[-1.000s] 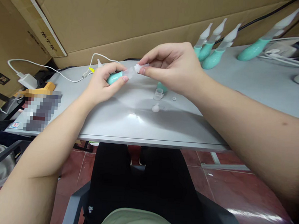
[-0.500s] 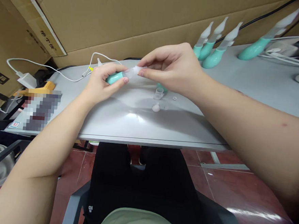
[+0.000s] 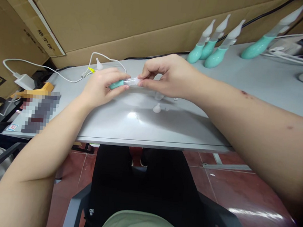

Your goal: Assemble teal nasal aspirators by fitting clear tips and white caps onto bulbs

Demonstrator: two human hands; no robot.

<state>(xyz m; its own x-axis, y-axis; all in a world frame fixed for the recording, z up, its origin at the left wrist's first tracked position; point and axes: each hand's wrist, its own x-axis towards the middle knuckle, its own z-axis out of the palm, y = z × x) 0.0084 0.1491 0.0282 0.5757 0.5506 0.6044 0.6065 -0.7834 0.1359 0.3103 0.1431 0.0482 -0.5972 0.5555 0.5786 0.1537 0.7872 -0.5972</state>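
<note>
A nasal aspirator (image 3: 129,81) with a teal bulb and a clear tube lies nearly level above the table. My left hand (image 3: 97,87) is closed around its teal bulb. At the other end, the thumb and fingers of my right hand (image 3: 174,77) pinch the white tip, which they mostly hide. Below my right hand, a clear plastic cup-like part (image 3: 159,96) is partly covered by the fingers. A small white nozzle (image 3: 157,108) and a small white ring (image 3: 176,99) lie near it. Behind my left hand stands another white nozzle (image 3: 99,64).
Several teal aspirators with white tips stand at the back right, among them one (image 3: 217,58) near the cardboard wall (image 3: 147,23). A white cable (image 3: 63,77) with a charger (image 3: 25,82) and a yellow tool (image 3: 40,91) are at left. The table's front edge (image 3: 151,143) runs above my lap.
My right hand has come down slightly, and the aspirator is more level. My fingers now cover more of the clear part on the table. Both hands keep their hold.
</note>
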